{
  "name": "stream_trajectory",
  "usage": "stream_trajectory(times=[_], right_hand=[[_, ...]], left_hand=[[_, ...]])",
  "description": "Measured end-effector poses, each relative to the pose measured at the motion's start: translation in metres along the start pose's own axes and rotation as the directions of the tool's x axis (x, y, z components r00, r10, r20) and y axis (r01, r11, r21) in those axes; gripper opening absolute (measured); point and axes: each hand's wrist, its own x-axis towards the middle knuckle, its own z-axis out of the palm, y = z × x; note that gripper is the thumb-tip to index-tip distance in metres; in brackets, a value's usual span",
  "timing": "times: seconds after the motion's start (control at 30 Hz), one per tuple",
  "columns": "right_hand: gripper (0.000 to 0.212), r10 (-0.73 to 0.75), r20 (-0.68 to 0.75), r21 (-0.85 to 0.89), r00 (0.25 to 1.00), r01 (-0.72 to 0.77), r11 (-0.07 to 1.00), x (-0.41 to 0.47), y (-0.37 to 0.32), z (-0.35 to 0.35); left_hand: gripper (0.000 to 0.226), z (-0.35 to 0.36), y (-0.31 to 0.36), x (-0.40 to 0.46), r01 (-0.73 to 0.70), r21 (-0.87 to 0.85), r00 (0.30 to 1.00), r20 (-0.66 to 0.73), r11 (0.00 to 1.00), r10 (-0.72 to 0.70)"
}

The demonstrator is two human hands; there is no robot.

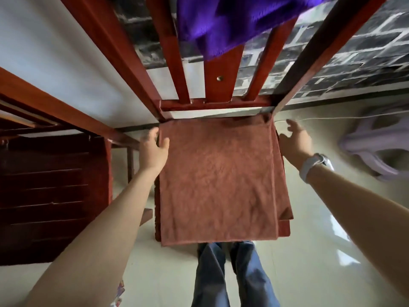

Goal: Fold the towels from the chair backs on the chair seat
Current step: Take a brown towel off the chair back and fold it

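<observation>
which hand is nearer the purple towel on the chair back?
Neither clearly. Left hand and right hand both sit low at the seat, flanking the brown towel, well below the purple towel.

One towel [218, 180] lies on the chair seat [284, 227]; another towel [221, 23] hangs behind it.

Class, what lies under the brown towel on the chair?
Under the brown towel only the red chair seat's right edge and front corners show; the rest is covered.
</observation>
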Motion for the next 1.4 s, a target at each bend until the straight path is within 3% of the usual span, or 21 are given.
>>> stream_trajectory(times=[0.1,0.27,0.37,0.6,0.7,0.8,0.9,1.0,1.1,1.17,1.23,1.3,1.4], right_hand=[[0.030,0.054,0.048,-0.033,0.997,-0.053,0.998,-0.023,0.047,0.022],[0.024,0.300,0.132,-0.120,0.945,-0.286,0.951,-0.093,0.127,0.050],[0.021,0.310,0.141,-0.146,0.940,-0.290,0.946,-0.130,0.152,0.061],[0.020,0.380,0.143,-0.122,0.914,-0.365,0.923,-0.149,0.177,0.089],[0.019,0.419,0.159,-0.214,0.894,-0.383,0.899,-0.147,0.171,0.090],[0.014,0.408,0.187,-0.156,0.894,-0.383,0.910,-0.149,0.167,0.085],[0.016,0.452,0.304,0.057,0.839,-0.489,0.870,-0.147,0.161,0.068],[0.003,0.428,0.495,0.319,0.756,-0.617,0.720,-0.131,0.130,0.032],[0.018,0.169,0.509,0.580,0.844,-0.481,0.658,-0.108,0.083,-0.009],[0.034,0.033,0.415,0.747,0.909,-0.362,0.557,-0.096,0.056,-0.031],[0.033,0.002,0.288,0.821,0.958,-0.248,0.514,-0.087,0.046,-0.045],[0.021,0.035,0.186,0.775,0.982,-0.169,0.608,-0.080,0.056,-0.046],[0.021,0.142,0.242,0.536,0.960,-0.254,0.805,-0.069,0.099,-0.021]], left_hand=[[0.042,0.018,-0.037,-0.025,0.114,0.039,0.993,0.031,0.993,-0.115],[0.031,0.038,-0.123,-0.102,0.300,0.209,0.954,-0.049,0.931,-0.296],[0.042,0.044,-0.138,-0.144,0.491,0.085,0.871,-0.072,0.867,-0.486],[0.049,0.049,-0.164,-0.156,0.729,-0.082,0.683,0.041,0.679,-0.729],[0.036,0.050,-0.177,-0.156,0.746,-0.136,0.665,0.079,0.652,-0.743],[0.022,0.047,-0.166,-0.159,0.756,-0.146,0.655,0.155,0.638,-0.740],[0.023,0.042,-0.136,-0.160,0.772,-0.212,0.636,0.269,0.599,-0.724],[0.031,0.021,-0.095,-0.150,0.682,-0.309,0.727,0.388,0.663,-0.567],[0.039,-0.007,-0.051,-0.130,0.574,-0.536,0.819,0.359,0.619,-0.448],[0.045,-0.027,-0.027,-0.119,0.486,-0.664,0.869,0.302,0.568,-0.391],[0.048,-0.038,-0.019,-0.117,0.415,-0.753,0.901,0.262,0.511,-0.345],[0.034,-0.037,-0.023,-0.122,0.447,-0.762,0.883,0.294,0.468,-0.365],[0.008,-0.006,-0.052,-0.137,0.603,-0.645,0.788,0.390,0.470,-0.476]])
